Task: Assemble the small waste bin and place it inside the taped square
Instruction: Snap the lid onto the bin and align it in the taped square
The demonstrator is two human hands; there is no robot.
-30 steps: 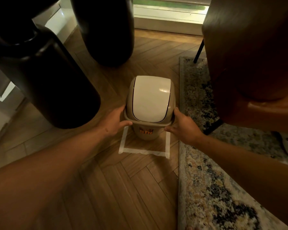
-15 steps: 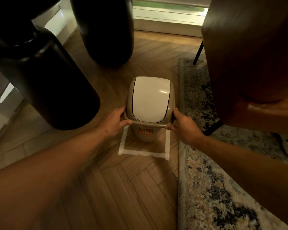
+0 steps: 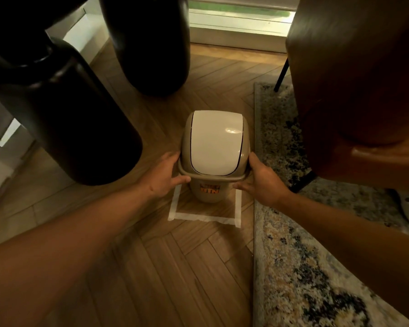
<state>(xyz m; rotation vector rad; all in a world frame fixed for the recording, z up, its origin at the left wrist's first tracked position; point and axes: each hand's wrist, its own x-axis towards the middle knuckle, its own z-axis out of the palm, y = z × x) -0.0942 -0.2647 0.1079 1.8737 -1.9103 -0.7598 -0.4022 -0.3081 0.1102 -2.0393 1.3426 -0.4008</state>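
Observation:
A small beige waste bin point(image 3: 208, 193) with a white swing lid point(image 3: 214, 142) stands upright in the middle of the head view, its base inside the white taped square point(image 3: 202, 217) on the wooden floor. An orange label shows on its front. My left hand point(image 3: 162, 177) grips the left side of the lid rim, thumb under the edge. My right hand point(image 3: 261, 182) grips the right side of the rim. The far side of the taped square is hidden behind the bin.
Two large dark cylindrical objects point(image 3: 64, 114) hang or stand at the left and back. A brown chair point(image 3: 354, 90) with a thin black leg stands at the right on a patterned rug point(image 3: 293, 256). A window sill point(image 3: 236, 27) runs along the back.
The bin has sunk a little, and its base now rests inside the taped square. Both hands stay on its rim.

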